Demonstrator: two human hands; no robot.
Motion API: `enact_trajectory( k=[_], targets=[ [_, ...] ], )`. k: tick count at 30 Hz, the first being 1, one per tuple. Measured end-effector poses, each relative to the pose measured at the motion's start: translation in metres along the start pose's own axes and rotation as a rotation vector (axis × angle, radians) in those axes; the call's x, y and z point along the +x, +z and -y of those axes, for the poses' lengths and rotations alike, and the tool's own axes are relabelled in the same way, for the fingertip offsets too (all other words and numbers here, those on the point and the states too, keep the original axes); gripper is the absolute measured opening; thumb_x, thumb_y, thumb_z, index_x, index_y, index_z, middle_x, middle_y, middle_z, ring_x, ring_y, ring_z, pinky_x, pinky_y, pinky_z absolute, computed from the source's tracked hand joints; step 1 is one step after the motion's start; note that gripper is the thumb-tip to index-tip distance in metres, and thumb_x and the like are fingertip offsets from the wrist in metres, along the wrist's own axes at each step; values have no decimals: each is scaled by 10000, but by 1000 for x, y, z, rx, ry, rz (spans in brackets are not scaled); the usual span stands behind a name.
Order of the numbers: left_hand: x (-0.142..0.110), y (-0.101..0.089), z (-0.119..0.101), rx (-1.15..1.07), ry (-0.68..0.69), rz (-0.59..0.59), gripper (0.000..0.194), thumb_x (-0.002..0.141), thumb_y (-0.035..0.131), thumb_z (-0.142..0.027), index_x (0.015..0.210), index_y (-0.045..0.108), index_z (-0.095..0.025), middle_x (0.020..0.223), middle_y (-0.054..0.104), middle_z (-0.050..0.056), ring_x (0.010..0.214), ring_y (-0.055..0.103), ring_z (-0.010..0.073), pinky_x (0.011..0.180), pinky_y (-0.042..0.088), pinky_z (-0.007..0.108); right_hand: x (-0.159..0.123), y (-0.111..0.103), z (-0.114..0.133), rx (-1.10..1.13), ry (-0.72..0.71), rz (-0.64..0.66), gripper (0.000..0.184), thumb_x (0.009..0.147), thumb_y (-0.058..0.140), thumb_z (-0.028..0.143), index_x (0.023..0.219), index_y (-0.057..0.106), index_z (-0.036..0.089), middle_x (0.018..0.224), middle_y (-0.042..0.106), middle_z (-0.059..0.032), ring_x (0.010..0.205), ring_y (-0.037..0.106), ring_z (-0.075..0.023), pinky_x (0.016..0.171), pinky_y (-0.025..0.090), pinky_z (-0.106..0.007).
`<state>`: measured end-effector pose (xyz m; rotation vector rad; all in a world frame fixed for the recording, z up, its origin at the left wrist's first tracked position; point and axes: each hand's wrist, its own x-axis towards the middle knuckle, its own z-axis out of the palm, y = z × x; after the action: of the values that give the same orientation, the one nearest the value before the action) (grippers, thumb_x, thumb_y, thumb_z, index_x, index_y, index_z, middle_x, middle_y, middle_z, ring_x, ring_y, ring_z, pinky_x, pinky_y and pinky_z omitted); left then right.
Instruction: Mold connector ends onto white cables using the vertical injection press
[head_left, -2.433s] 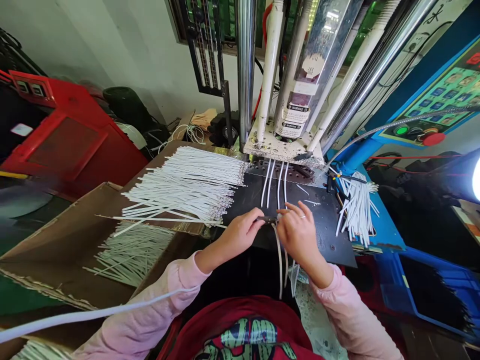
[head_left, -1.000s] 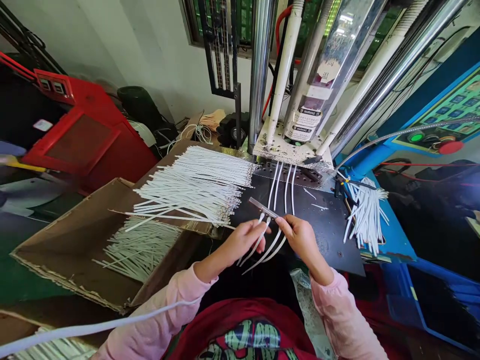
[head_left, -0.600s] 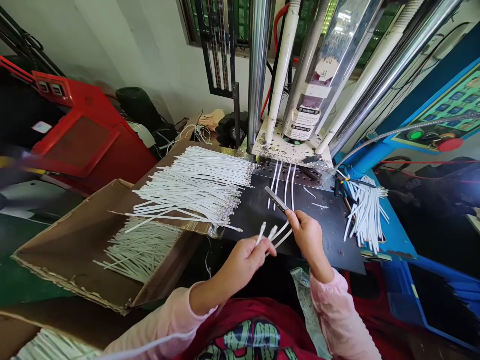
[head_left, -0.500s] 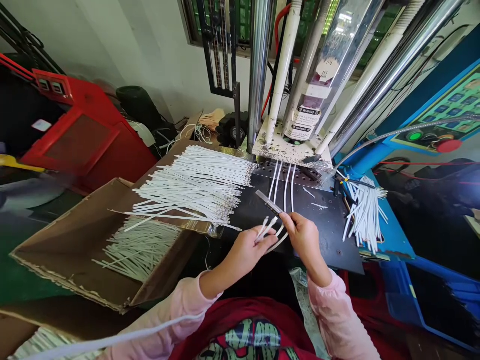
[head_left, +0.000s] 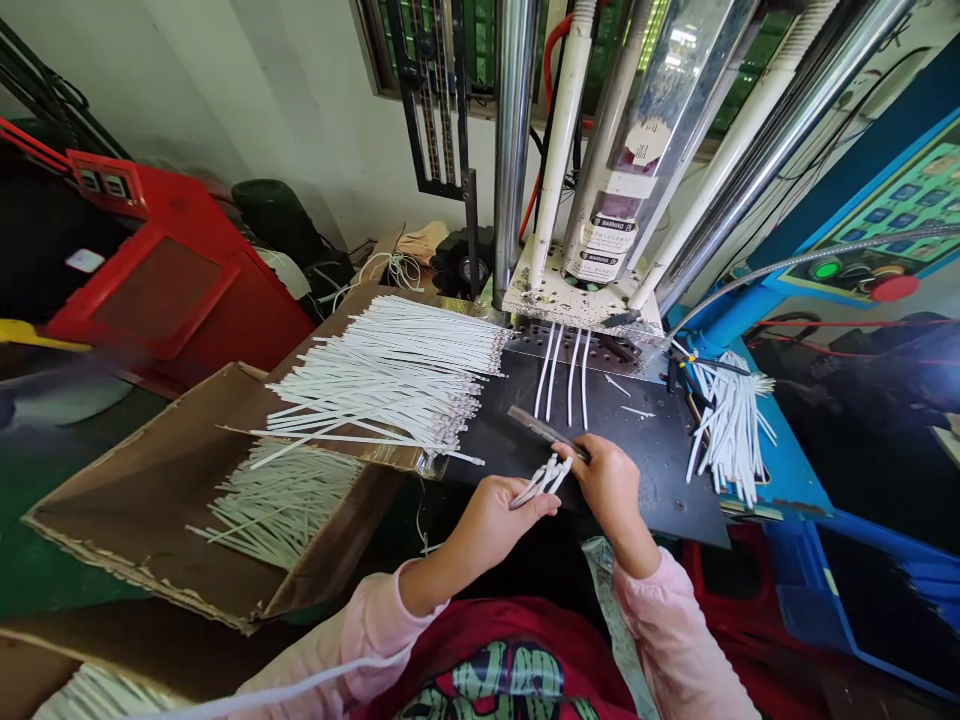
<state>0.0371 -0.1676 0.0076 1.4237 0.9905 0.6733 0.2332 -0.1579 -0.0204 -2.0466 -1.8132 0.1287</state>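
Observation:
In my left hand (head_left: 508,510) I grip several short white cables (head_left: 546,478), their tips bunched and pointing up to the right. My right hand (head_left: 609,485) is closed around a narrow flat blade-like tool (head_left: 541,427), dark grey and pointing to the upper left. The two hands are close together over the front edge of the black work plate (head_left: 645,465). Beyond them, several white cables (head_left: 574,380) run out from under the machine's press head (head_left: 585,295) and lie on the plate, apart from my hands.
A large pile of white cables (head_left: 390,370) lies on the board at left. Below it stands a cardboard box (head_left: 142,540) with more cables. Another cable bundle (head_left: 727,425) rests on the blue machine table at right, under the control panel (head_left: 892,220). Small white scraps (head_left: 636,411) lie on the plate.
The cables at the press now end on the plate, clear of my hands. The bunch in my left hand sits more tightly gathered. The tool in my right hand has tilted lower.

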Motion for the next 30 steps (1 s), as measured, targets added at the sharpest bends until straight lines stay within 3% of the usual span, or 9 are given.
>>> enact_trajectory(
  k=[4, 8, 10, 12, 17, 21, 24, 27, 30],
  targets=[
    [11, -3, 0, -24, -23, -4, 388, 824, 650, -501, 696, 762, -152, 569, 633, 15, 571, 520, 140, 573, 377, 244, -9, 8, 4, -25, -98, -32, 378, 1002, 499, 474, 914, 728, 187, 826, 673, -87, 799, 601, -222, 707, 369, -304],
    [14, -4, 3, 0, -51, -33, 408, 822, 644, -515, 684, 752, -147, 542, 597, 0, 544, 474, 123, 547, 332, 237, -7, -14, 7, 245, -113, -134, 351, 1017, 465, 424, 1022, 738, 204, 987, 684, -102, 924, 606, -241, 824, 421, -349],
    [15, -3, 5, 11, -60, -20, 406, 828, 643, -515, 700, 754, -146, 585, 639, 7, 569, 510, 132, 579, 356, 244, -6, -29, 13, 449, -98, -65, 355, 1015, 468, 438, 1019, 744, 216, 925, 692, -80, 850, 615, -211, 777, 443, -325],
    [17, -1, 6, 12, -57, 10, 395, 834, 645, -505, 702, 746, -147, 644, 681, 22, 614, 560, 151, 626, 393, 255, -6, -40, 19, 629, -91, 95, 326, 976, 545, 473, 1019, 748, 222, 824, 688, -46, 722, 591, -176, 675, 437, -289],
    [20, 2, 5, 27, 45, 23, 349, 830, 666, -468, 662, 709, -165, 798, 678, 49, 781, 612, 189, 741, 447, 273, -4, -40, 30, 1001, 1, 360, 368, 890, 652, 544, 827, 716, 187, 669, 618, -5, 594, 505, -126, 572, 398, -251],
    [18, 3, 0, -122, 17, 119, 372, 844, 646, -506, 729, 652, -152, 779, 639, 34, 737, 565, 155, 715, 436, 262, -3, -33, 26, 1210, 101, 413, 363, 879, 666, 546, 867, 703, 184, 651, 588, 12, 588, 511, -110, 559, 415, -228],
    [16, 6, -2, -303, -54, 173, 432, 848, 633, -581, 892, 602, -153, 706, 586, -8, 555, 436, 85, 531, 340, 216, -5, -29, 20, 1319, 108, 437, 327, 889, 672, 511, 978, 725, 201, 692, 597, 11, 616, 534, -113, 576, 455, -230],
    [16, 9, -2, -428, -158, 180, 483, 876, 562, -646, 921, 548, -165, 627, 532, -43, 425, 256, 42, 421, 163, 207, -7, -24, 14, 1448, 123, 481, 330, 907, 661, 483, 1078, 732, 210, 671, 571, 19, 600, 525, -112, 564, 468, -235],
    [17, 10, -3, -406, -153, 148, 484, 874, 562, -644, 898, 571, -161, 589, 524, -46, 405, 235, 38, 420, 152, 207, -8, -20, 13, 1519, 178, 476, 331, 889, 688, 476, 1088, 730, 215, 715, 601, 9, 627, 550, -115, 579, 481, -239]
  ],
)
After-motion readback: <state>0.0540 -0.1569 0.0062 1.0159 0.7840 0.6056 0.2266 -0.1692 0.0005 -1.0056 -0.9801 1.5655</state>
